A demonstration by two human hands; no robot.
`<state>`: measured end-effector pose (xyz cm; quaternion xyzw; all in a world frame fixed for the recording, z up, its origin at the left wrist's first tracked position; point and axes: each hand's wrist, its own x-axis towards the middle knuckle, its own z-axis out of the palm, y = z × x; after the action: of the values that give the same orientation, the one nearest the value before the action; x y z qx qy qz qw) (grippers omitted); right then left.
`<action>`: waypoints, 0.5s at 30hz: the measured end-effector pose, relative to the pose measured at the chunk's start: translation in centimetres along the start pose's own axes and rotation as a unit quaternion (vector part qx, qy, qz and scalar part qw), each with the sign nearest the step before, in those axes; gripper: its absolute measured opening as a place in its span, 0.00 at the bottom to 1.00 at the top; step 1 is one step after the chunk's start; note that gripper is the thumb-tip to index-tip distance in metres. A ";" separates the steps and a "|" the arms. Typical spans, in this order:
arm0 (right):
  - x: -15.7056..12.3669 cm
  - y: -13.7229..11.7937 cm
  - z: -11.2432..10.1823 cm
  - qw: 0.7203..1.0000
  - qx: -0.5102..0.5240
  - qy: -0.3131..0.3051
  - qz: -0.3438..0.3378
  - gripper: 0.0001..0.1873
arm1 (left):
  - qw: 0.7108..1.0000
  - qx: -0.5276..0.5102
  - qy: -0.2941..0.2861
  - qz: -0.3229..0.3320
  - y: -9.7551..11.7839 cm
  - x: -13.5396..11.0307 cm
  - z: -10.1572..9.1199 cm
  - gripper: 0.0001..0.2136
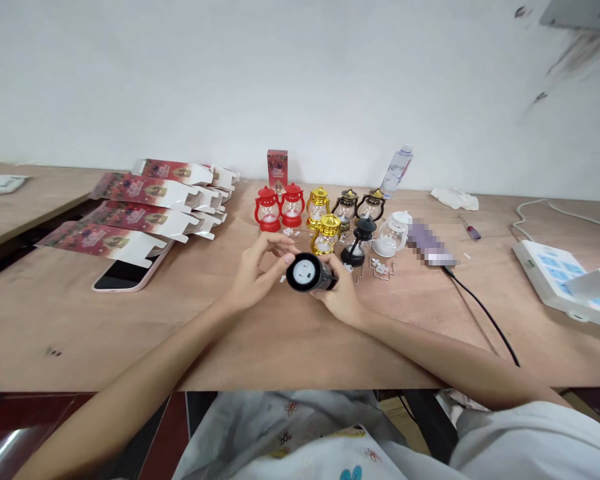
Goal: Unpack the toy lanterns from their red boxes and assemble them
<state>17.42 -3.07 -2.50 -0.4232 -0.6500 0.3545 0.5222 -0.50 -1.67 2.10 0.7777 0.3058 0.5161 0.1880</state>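
Note:
A black mini lantern (304,273) is tipped over above the table, its round underside with a pale disc turned toward me. My right hand (344,293) is wrapped round its side. The thumb of my left hand (261,270) touches the rim, while its other fingers curl behind. Just beyond my hands stand red lanterns (268,212), gold lanterns (326,235), bronze-coloured lanterns (371,208), another black lantern (358,245) and a white lantern (392,235). Small white parts and bent wire handles (381,268) lie near them.
Flattened red-and-white boxes (125,217) overlap at the left, partly over a phone (125,275). A standing red box (277,170) and a water bottle (397,170) are at the wall. Rightward lie a tissue (454,198), a screwdriver (472,231), a cabled purple device (430,243) and a power strip (563,277).

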 end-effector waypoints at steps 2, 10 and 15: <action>0.1 0.0 0.0 1.000 0.015 0.014 0.001 0.17 | 0.999 0.036 0.007 -0.030 -0.7 0.3 -0.6 0.05; 0.2 0.3 0.0 0.999 0.024 0.032 0.022 0.18 | 0.937 0.213 -0.275 -0.029 -4.3 0.9 -2.0 0.06; 0.2 0.4 0.0 0.999 0.025 0.022 0.022 0.18 | 0.920 0.236 -0.312 -0.030 -5.3 0.4 -1.4 0.07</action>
<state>17.47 -2.78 -2.77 -0.4320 -0.6198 0.3726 0.5389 -3.15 2.50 -0.30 0.9115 0.3678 0.1542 0.1005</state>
